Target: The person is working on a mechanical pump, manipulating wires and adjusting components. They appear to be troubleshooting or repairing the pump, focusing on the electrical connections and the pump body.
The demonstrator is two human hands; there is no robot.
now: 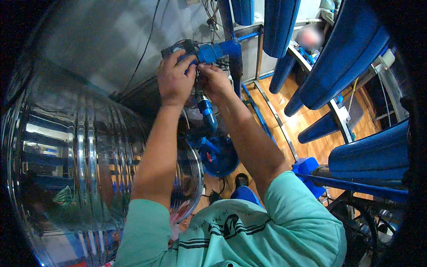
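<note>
My left hand (174,79) reaches up to a dark box-shaped unit (183,46) with blue parts, its fingers curled over the front of it. Close beside it is my right hand (214,81), its thumb and fingers pinched together just under a blue pipe fitting (210,53). Whatever lies between those fingertips is too small to make out. The fitting joins a blue pipe elbow (232,47) that turns downward. Below my hands, a blue pipe joint (205,108) runs down toward a round blue container (222,163).
A large shiny ribbed metal tank (89,147) stands at my left. Several long blue cylinders, such as one large cylinder (347,53), hang on a metal frame at the right. Loose cables (211,13) drop near the wall. The floor (278,120) is wood-patterned.
</note>
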